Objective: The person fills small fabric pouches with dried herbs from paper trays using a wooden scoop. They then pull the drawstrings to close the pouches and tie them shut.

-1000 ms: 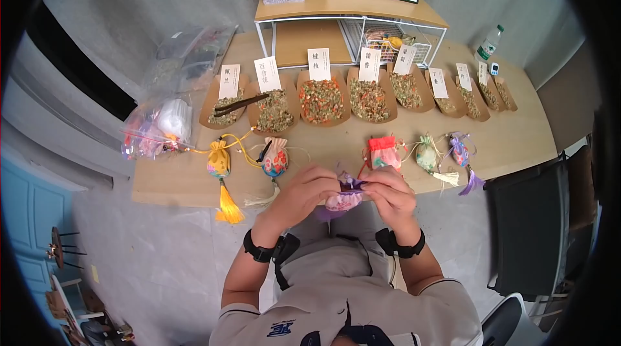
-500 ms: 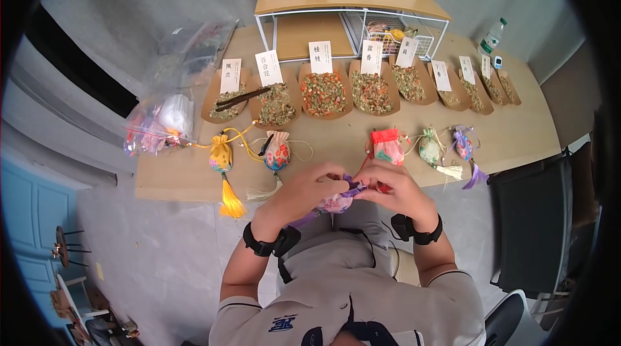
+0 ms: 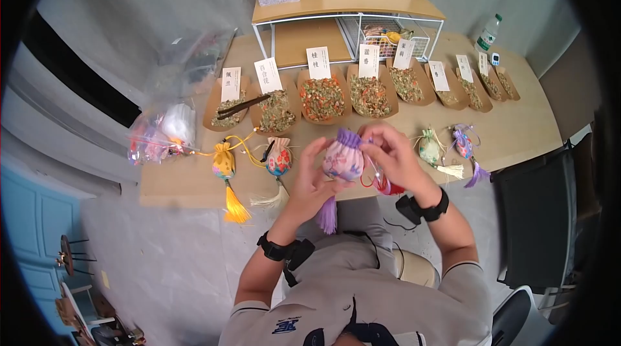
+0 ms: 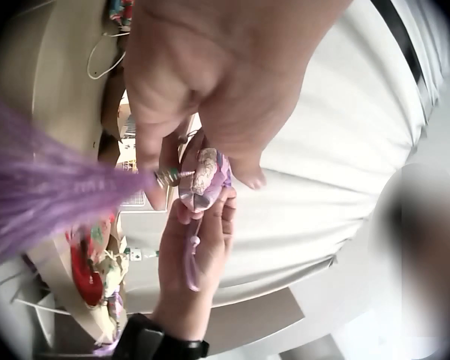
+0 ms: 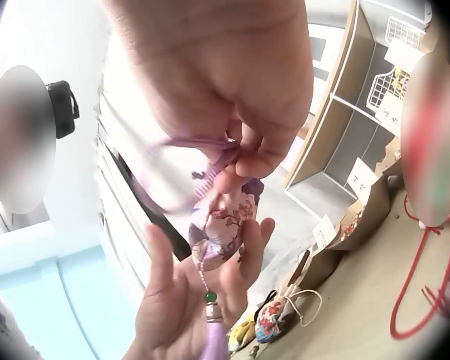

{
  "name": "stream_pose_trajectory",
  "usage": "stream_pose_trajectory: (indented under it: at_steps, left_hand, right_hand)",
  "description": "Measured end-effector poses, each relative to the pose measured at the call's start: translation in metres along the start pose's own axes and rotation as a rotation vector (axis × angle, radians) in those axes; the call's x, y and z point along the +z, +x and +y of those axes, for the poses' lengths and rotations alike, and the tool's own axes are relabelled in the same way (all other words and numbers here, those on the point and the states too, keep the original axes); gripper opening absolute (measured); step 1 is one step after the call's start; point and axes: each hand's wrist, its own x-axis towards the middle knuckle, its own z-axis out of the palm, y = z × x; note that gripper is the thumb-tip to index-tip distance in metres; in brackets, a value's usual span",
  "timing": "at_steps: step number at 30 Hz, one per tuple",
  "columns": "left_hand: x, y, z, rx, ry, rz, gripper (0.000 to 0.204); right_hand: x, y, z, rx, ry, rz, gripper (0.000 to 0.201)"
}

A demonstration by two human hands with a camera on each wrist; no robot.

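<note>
A pink-and-purple drawstring sachet (image 3: 343, 160) with a floral print is held up over the table's front edge, its purple neck gathered. A purple tassel (image 3: 328, 215) with a green bead hangs from its base. My right hand (image 3: 393, 155) pinches the sachet at the neck, where a loop of purple ribbon (image 5: 161, 169) trails in the right wrist view. My left hand (image 3: 312, 181) is spread beside and under the sachet's body, thumb and fingers apart. In the right wrist view the left fingers (image 5: 253, 244) lie right at the sachet's side, and the left thumb stands away.
Yellow (image 3: 224, 162) and beige-and-blue sachets (image 3: 278, 157) lie left; green (image 3: 429, 149) and purple ones (image 3: 462, 142) lie right. Behind stand labelled paper trays of dried herbs (image 3: 322, 99), tongs (image 3: 242, 107) across two. A shelf (image 3: 349, 3), bottle (image 3: 488, 33) and plastic bags (image 3: 162, 132) are farther out.
The sachet has come up from low between both hands and now stands upright with its neck gathered. The left hand has spread its fingers; the right has moved to the sachet's neck.
</note>
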Motion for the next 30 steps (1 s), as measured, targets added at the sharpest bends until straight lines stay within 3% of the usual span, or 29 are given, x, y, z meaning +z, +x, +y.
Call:
stream_pose_trajectory:
  at_steps: [1,2,5,8,11,14,17,20,23,26,30]
  left_hand:
    - [0.003,0.000,0.001,-0.002,-0.093,0.028,0.080]
    - [0.006,0.002,0.002,0.005,-0.061,0.103,0.090]
    - [0.007,0.022,0.015,-0.084,0.188,0.254,0.087]
    - [-0.011,0.049,0.006,-0.025,0.326,0.312,0.078]
    - [-0.029,0.068,-0.002,0.021,0.550,0.350,0.066]
    - [-0.042,0.085,-0.004,0.077,0.642,0.336,0.062]
    - [-0.035,0.100,0.014,-0.049,0.609,0.317,0.059]
    - [-0.043,0.117,0.012,-0.015,0.767,0.353,0.052]
    - [-0.044,0.132,0.018,0.113,1.183,0.337,0.045]
    - [-0.041,0.143,0.021,0.128,1.250,0.308,0.036]
    - [-0.041,0.154,0.018,0.296,1.350,0.210,0.023]
  right_hand:
    - [-0.005,0.010,0.006,0.065,-0.031,-0.036,0.008]
    - [-0.001,0.027,0.013,-0.077,0.025,-0.013,0.008]
    - [0.001,0.062,0.002,0.020,-0.066,-0.073,0.009]
    - [0.012,0.097,0.019,-0.009,0.143,-0.019,0.012]
    - [0.007,0.125,0.024,0.126,-0.244,-0.103,0.018]
    - [0.010,0.145,0.060,0.021,-0.077,-0.095,0.017]
    - [0.007,0.159,0.079,0.115,-0.018,-0.120,0.012]
    - [0.006,0.159,0.064,0.276,0.006,-0.137,0.006]
    - [0.004,0.163,0.063,0.370,-0.016,-0.153,0.005]
    - [0.003,0.167,0.070,0.488,0.009,-0.135,0.004]
    - [0.003,0.171,0.080,0.527,0.051,-0.125,0.006]
